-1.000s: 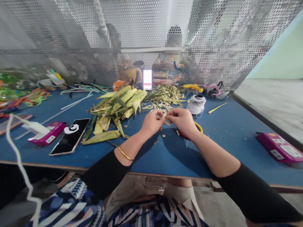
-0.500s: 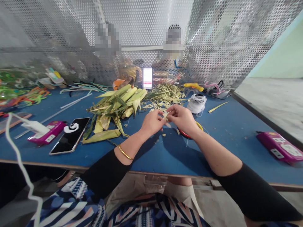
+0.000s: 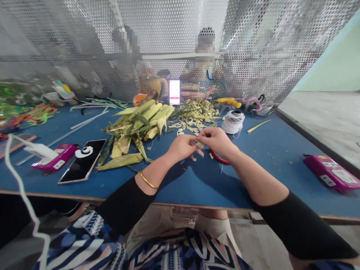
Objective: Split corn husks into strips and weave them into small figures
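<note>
Our left hand [image 3: 182, 147] and right hand [image 3: 216, 140] pinch a small pale leaf strip [image 3: 199, 144] between them, now lowered slightly nearer the blue counter [image 3: 267, 157]; a red ring [image 3: 219, 158] lies under our right wrist, so the folding looks ongoing.

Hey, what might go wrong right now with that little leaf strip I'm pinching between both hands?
The small leaf strip, pinched between left hand and right hand, may tear or drop among the clippings. The right wrist sits over the red-handled scissors and might snag them.
</note>
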Demonstrator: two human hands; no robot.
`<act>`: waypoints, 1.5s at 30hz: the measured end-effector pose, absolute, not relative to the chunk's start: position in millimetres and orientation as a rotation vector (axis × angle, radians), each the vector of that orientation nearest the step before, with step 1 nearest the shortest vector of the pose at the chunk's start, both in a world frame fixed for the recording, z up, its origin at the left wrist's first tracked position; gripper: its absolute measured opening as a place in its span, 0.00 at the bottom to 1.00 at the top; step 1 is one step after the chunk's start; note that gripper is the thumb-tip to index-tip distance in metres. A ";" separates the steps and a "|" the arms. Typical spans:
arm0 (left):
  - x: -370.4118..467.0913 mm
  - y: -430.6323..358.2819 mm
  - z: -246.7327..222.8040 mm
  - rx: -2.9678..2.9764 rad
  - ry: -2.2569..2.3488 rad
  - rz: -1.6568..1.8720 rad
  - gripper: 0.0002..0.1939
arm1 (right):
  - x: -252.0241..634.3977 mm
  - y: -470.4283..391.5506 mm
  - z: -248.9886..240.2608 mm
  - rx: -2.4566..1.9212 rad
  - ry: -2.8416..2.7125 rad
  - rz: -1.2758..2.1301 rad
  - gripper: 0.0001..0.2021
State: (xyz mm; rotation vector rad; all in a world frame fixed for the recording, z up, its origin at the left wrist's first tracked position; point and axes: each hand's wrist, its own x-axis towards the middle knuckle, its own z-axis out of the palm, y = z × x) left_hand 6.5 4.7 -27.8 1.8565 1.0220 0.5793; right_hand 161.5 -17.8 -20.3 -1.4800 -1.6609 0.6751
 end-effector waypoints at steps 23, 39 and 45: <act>11.7 -5.1 -21.6 1.451 0.892 0.595 0.08 | 152.5 -15.7 -26.6 -1.149 -1.134 1.233 0.11; 7.3 -1.0 -15.0 1.272 0.997 0.630 0.07 | 155.5 -13.5 -26.1 -1.227 -1.326 0.965 0.14; 4.5 2.1 -13.7 1.265 1.033 0.625 0.09 | 162.7 -8.1 -33.9 -1.338 -1.441 0.784 0.12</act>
